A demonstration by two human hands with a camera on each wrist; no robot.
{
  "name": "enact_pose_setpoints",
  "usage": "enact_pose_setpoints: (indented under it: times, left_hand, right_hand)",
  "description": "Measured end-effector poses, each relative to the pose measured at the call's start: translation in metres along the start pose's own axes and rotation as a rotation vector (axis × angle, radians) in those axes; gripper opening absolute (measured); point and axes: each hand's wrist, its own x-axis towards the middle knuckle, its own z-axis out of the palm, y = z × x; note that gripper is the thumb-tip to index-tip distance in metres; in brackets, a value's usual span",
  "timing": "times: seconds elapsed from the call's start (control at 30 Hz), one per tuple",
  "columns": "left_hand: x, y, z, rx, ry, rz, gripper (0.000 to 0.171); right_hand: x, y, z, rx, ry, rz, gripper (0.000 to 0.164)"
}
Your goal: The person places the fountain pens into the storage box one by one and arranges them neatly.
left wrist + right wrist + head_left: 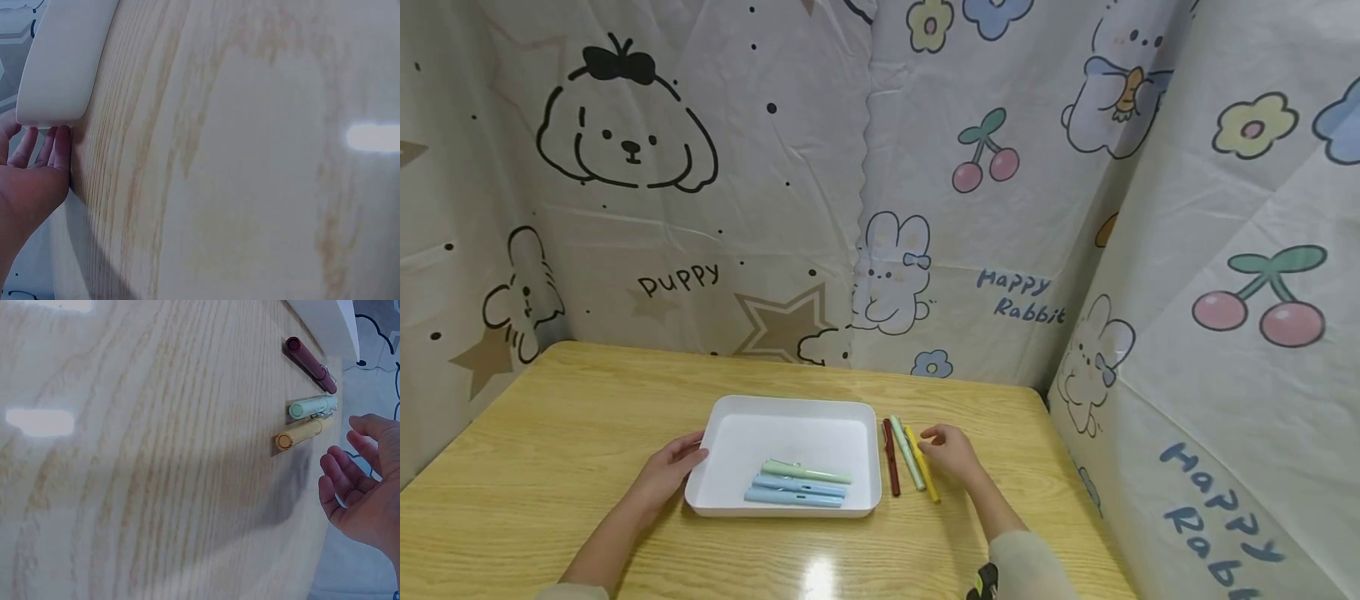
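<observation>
At the left end of a white tray [715, 500], my left hand [662, 472] rests its fingertips against the wall. The left wrist view shows those fingers nearly straight at the tray's end [59, 69]. In the tray lie a light green pen [805, 472] and two light blue pens [793, 498], side by side. Right of the tray, a dark red pen [892, 458], a pale green pen [907, 454] and a yellow pen [923, 467] lie on the table. My right hand [951, 454] hovers beside the yellow pen, fingers loosely bent and holding nothing.
The wooden table [550, 450] carries the tray and pens. A printed cloth [790, 192] hangs behind it, and another cloth side [1225, 400] stands along the right edge. Light glares off the table's front.
</observation>
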Motion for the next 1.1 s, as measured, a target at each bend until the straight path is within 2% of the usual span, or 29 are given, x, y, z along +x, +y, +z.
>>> enact_pose_setpoints:
  times: [0.2,0.7,1.1]
  left_hand:
    - [0.000,-0.001,0.000,0.003,-0.001,0.006,0.059]
    - [-0.003,-0.001,0.004,0.001,0.016,0.003,0.058]
    - [-0.003,0.001,0.004,0.006,0.024,-0.003,0.059]
  right_hand:
    - [-0.004,0.008,0.005,0.032,0.002,0.058,0.026]
    - [-0.006,0.016,0.018,0.109,0.037,0.118,0.027]
    - [-0.004,0.021,0.023,0.127,0.040,0.144,0.027]
